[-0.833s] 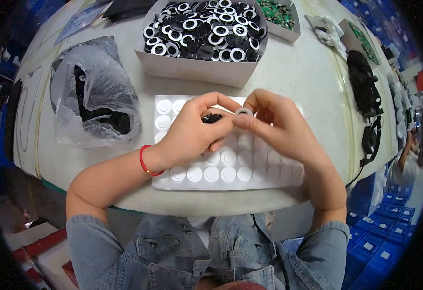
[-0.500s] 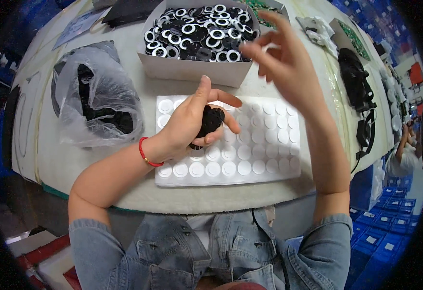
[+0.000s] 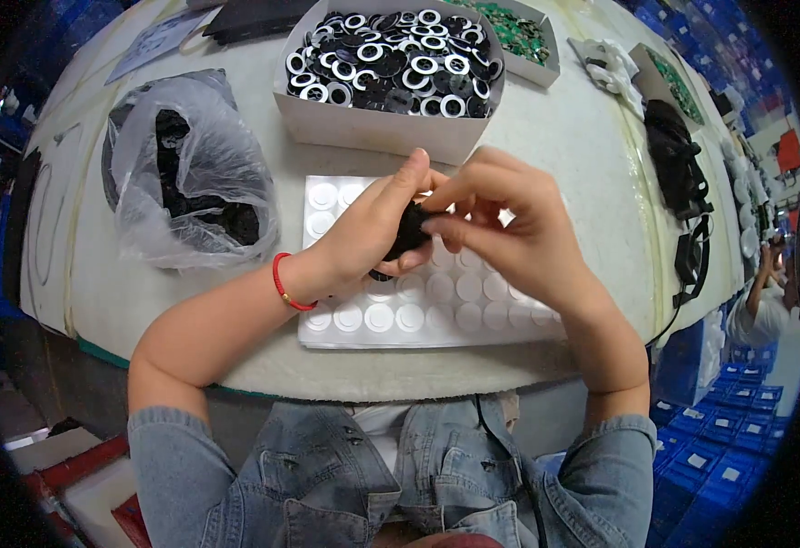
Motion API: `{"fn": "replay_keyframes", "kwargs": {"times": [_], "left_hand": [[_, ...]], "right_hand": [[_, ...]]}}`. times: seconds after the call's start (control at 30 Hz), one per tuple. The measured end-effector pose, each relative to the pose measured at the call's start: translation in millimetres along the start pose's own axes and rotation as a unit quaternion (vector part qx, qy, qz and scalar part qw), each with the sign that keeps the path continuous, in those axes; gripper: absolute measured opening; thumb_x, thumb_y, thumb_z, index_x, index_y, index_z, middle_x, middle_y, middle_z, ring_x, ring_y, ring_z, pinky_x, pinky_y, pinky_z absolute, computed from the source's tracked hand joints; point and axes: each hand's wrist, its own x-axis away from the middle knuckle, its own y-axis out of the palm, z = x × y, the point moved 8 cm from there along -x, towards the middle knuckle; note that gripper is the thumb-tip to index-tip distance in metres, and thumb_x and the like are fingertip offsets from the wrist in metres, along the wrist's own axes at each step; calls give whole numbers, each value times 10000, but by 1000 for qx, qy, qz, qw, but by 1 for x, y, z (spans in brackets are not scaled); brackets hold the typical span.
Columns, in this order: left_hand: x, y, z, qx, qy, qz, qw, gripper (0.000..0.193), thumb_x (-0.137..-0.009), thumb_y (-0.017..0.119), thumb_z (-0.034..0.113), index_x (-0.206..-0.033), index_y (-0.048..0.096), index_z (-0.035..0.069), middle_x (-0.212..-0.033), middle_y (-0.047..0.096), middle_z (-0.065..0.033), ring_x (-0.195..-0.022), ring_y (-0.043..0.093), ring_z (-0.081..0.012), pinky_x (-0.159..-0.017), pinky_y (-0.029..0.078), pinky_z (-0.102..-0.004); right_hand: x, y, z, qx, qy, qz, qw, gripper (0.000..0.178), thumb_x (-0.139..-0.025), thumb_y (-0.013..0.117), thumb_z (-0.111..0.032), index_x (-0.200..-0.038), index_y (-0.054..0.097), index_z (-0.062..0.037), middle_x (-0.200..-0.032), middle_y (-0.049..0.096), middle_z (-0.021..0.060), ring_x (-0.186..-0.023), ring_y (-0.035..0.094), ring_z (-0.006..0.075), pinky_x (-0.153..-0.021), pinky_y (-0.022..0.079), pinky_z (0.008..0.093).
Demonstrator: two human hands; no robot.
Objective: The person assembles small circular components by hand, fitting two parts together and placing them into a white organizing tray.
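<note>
My left hand point(image 3: 363, 228), with a red cord bracelet at the wrist, is closed around a clump of small black round parts point(image 3: 409, 233). Thumb and forefinger of my right hand point(image 3: 523, 228) pinch at the same clump; whether they hold a single part is hidden. Below both hands lies a white sheet point(image 3: 436, 342) with rows of round white stickers. Beyond them stands a white cardboard box point(image 3: 382, 130), heaped with black discs point(image 3: 400, 68), many bearing a white ring.
Left of the sheet is a clear plastic bag point(image 3: 190, 183) with black parts inside. Trays of green circuit boards point(image 3: 514, 36) sit at the back right. Black pouches and a cord point(image 3: 678, 164) lie along the right side. Another person point(image 3: 761, 310) is at far right.
My right hand has come down from beside the box to the black parts in my left hand, its fingers closing there. The left hand stays over the sheet.
</note>
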Motion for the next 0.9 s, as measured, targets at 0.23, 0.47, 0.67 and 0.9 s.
{"fn": "replay_keyframes", "kwargs": {"times": [0.23,0.47,0.67,0.9], "left_hand": [[-1,4,4,18,12,-22,1000,410,-1018,410,369,-1108,578,6,-842,649,-89,-431,373,-16,-360,240,-176],[0,-1,1,-10,-8,-1,1000,295,-997,492,301,-1084,558,27,-811,650,-87,-423,372,-16,-364,242,-172],[-2,4,1,-16,-23,-6,1000,252,-991,498,331,-986,506,79,-768,644,-107,-407,375,-25,-357,243,-179],[-1,10,3,-32,-19,-23,999,233,-971,511,179,-1110,563,-2,-960,688,-133,-411,387,-21,-373,294,-166]], "right_hand": [[14,-24,-2,106,-130,1,986,206,-775,682,35,-971,694,-26,-819,645,90,-687,640,185,-608,507,289],[23,-43,43,66,46,-118,990,147,-788,693,-19,-935,695,-31,-796,640,86,-682,610,191,-614,480,298],[29,-24,56,89,24,-178,980,154,-729,706,11,-875,703,-40,-773,609,74,-693,593,223,-617,459,324],[28,-18,51,143,35,-241,959,81,-782,646,-68,-813,596,-12,-793,575,126,-759,589,300,-663,461,371]]}}
